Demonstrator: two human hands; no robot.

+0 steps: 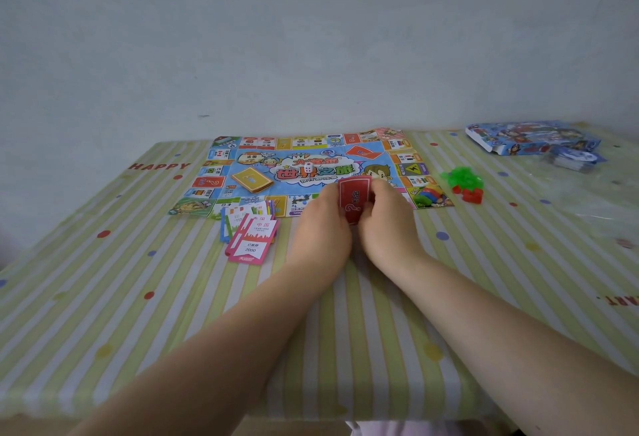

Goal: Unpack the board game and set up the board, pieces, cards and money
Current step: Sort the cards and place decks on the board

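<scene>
Both hands share the grip on a red card deck [355,201]: the left hand [323,228] cups its left edge and the right hand [387,224] closes on its right edge, fingers pressed in from both sides so the stack stands almost upright, its question-mark back facing the camera. The deck hovers over the near edge of the board [304,172], which lies unfolded and flat on the striped surface [345,332]. By my reading, the card step is in hand: the stack looks as if it is being squared up before it goes down. Just left of the hands, overlapping the board's near edge, a loose fan of property cards [249,232] lies on the surface, untidy and not yet sorted. On the board, left of centre, a yellow card deck [251,180] already sits on its marked spot; a white die [308,169] rests near the middle. Toward the board's far right, an orange printed rectangle [363,152] appears to be the empty place for the red cards, so the next move calls for carrying the squared deck forward over the die and laying it flat there. On the board's near right corner stand coloured pawns [428,195]; just right of the board lie green and red houses [465,184]. Far right, well apart from the board, lies the game box [529,140] with a wrapped bundle [574,160], perhaps the money, not yet dealt.
</scene>
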